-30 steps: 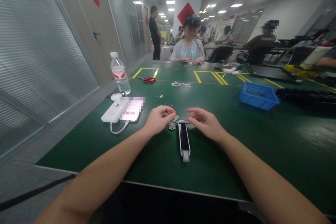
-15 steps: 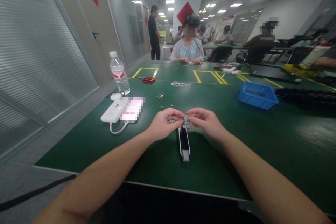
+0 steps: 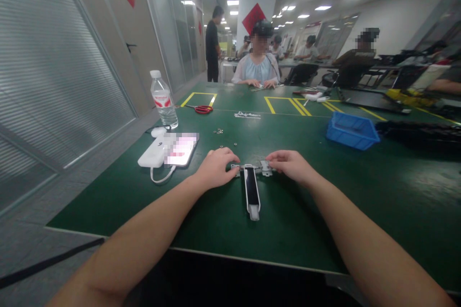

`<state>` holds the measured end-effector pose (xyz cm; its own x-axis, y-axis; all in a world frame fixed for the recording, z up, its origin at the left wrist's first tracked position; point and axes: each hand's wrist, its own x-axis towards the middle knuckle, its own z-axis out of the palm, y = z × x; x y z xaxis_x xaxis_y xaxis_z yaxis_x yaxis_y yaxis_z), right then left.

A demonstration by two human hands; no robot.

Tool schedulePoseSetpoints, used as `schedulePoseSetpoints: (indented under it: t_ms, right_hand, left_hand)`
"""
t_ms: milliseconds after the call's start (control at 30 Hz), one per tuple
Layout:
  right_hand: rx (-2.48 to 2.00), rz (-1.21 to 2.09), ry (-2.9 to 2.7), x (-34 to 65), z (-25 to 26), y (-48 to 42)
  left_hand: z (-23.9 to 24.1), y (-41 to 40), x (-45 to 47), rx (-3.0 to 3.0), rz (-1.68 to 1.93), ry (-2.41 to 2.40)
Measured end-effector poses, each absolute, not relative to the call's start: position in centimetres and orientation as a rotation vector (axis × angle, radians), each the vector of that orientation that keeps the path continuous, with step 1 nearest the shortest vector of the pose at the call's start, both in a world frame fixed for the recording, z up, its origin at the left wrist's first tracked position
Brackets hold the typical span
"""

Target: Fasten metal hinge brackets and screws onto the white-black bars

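In front of me on the green table lies a long narrow piece with a black face and white edges [image 3: 252,187], a pale grey end pointing at me. A thin metal rod [image 3: 256,169] runs crosswise at its far end. On the left, my left hand [image 3: 216,168] has its thumb and fingers around a small metal bracket [image 3: 235,171]. My right hand [image 3: 293,165] pinches the outer edge of a flat metal plate with holes [image 3: 266,168] at the right of the rod. How the plate and bracket join the rod is too small to tell.
Several small nuts or rings [image 3: 219,131] lie beyond my left hand, with thin white strips [image 3: 247,115] and red-handled scissors [image 3: 203,110] farther off. A water bottle [image 3: 164,100], power bank [image 3: 153,152] and phone [image 3: 183,148] are left; a blue bin [image 3: 352,130] is right. A person [image 3: 256,64] sits opposite.
My hands have moved apart from above the narrow piece to either side of it. The metal plate has shifted right with my right hand, uncovering the rod.
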<state>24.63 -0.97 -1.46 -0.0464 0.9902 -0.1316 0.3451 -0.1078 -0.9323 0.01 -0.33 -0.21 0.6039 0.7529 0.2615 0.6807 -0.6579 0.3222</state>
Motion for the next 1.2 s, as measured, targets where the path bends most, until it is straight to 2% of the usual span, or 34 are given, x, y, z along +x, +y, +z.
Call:
schedulePoseSetpoints:
  t_ms: [233,1200]
  right_hand:
    - [-1.587,1.111,-1.58,24.9,-2.1,-0.6]
    - [-1.682,1.123,-1.487,23.6,-1.0,-1.4]
  left_hand:
    - [-0.3,-0.4,0.2,2.671,0.475,1.199]
    - [-0.8,-0.3,0.5,2.626,0.449,1.278]
